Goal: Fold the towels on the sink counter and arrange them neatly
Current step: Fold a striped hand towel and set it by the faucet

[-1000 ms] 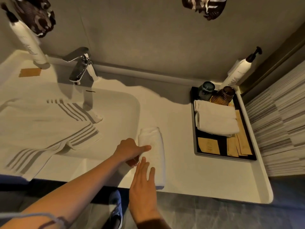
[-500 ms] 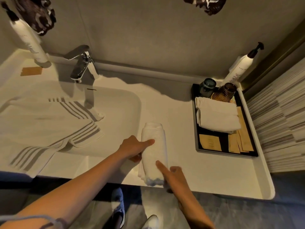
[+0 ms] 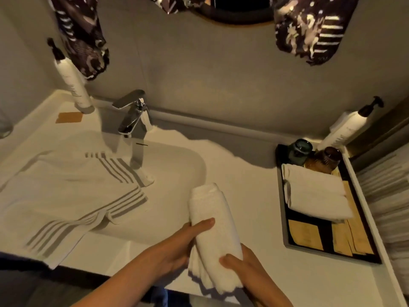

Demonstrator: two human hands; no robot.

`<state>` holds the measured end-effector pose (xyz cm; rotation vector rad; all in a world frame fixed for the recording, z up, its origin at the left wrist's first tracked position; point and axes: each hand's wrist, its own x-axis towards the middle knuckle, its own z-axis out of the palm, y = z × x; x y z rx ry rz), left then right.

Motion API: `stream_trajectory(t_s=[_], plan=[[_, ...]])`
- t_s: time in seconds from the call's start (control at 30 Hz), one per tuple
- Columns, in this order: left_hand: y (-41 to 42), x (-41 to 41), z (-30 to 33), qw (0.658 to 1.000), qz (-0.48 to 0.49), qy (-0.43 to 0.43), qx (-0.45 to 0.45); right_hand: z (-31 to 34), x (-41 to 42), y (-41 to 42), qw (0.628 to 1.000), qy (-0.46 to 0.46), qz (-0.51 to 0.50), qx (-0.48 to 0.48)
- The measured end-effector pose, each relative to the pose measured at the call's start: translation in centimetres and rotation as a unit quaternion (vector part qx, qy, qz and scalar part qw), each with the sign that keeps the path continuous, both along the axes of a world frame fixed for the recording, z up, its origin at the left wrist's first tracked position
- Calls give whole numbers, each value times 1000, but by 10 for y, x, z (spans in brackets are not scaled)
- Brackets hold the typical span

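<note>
Rolled towel (image 3: 212,220) lengthwise toward wall

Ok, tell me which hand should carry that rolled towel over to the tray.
Right, probably. The right hand already grips the rolled towel on its tray-facing side, and the black tray lies to the right. The left hand holds the sink-facing side and would have to cross over.

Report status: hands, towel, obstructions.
Left hand and right hand both grip the rolled white towel at counter edge. Striped towel unfolded over sink. Nothing blocking.
</note>
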<state>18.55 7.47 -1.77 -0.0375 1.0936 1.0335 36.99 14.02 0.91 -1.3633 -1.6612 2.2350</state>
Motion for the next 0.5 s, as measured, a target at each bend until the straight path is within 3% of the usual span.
stream_trajectory(t_s=[0.07, 0.17, 0.33, 0.5], plan=[[1, -14, 8, 996, 68, -49, 41, 11, -17, 21, 997, 9, 78, -5], [12, -45, 16, 991, 127, 2, 42, 17, -47, 53, 993, -29, 108, 28], [68, -126, 8, 981, 157, 105, 48, 9, -132, 117, 981, -85, -114, 134], [156, -209, -2, 966, 230, 89, 71, -7, -236, 187, 955, -2, -252, 159]])
